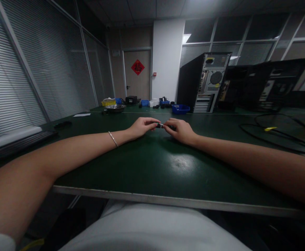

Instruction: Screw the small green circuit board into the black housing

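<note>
Over the middle of the green table (142,164), my two hands meet at fingertip height. My left hand (141,127) pinches a small black part (158,125) between thumb and fingers. In my right hand (180,129) the fingers are closed around a dark tool with a thin silver shaft (162,126). The shaft points left and its end meets the black part or lies right beside it; which of the two I cannot tell. Most of the tool is hidden by the right fingers, and the black part is too small to name.
Along the far edge are a blue bin (180,109), a metal bowl (115,108), a yellow basket (108,102) and a black box (131,100). A computer tower (205,83) stands back right. Black cables (280,136) lie right, a keyboard (21,144) left.
</note>
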Available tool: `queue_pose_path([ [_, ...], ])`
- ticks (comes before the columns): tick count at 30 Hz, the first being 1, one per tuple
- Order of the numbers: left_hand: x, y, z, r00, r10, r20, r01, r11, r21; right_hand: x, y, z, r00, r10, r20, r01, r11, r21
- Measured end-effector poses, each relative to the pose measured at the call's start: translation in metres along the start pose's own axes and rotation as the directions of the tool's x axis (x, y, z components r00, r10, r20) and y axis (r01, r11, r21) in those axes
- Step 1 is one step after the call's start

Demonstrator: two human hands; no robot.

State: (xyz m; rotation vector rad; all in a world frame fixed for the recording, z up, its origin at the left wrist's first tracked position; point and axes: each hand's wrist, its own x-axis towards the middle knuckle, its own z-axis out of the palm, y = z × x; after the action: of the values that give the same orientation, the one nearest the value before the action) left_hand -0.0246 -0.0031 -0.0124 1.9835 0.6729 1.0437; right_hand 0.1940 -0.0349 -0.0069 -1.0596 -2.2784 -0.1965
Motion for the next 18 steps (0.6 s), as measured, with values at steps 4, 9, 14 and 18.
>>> queue_pose_path([
  [4, 0.0001, -0.0011, 0.0006, 1.0, -0.016, 0.02, 0.017, 0.997, -0.076, -0.0006, -0.001, -0.0013, 1.0, -0.025, 0.009, 0.025, 0.999, 0.04],
  [9, -0.0001, -0.0019, 0.0026, 0.999, -0.047, 0.018, 0.05, 0.981, -0.187, -0.0001, -0.0002, -0.0019, 0.999, -0.031, 0.011, 0.03, 0.996, 0.081],
  [14, 0.0006, 0.001, 0.0048, 0.991, -0.129, -0.031, 0.116, 0.954, -0.275, 0.0012, 0.0018, 0.0002, 1.0, -0.014, -0.004, 0.014, 0.995, 0.102],
  [18, 0.0012, 0.0046, 0.0049, 0.972, -0.206, -0.111, 0.152, 0.918, -0.366, 0.001, 0.0011, 0.0007, 1.0, -0.025, -0.013, 0.027, 0.992, 0.12],
])
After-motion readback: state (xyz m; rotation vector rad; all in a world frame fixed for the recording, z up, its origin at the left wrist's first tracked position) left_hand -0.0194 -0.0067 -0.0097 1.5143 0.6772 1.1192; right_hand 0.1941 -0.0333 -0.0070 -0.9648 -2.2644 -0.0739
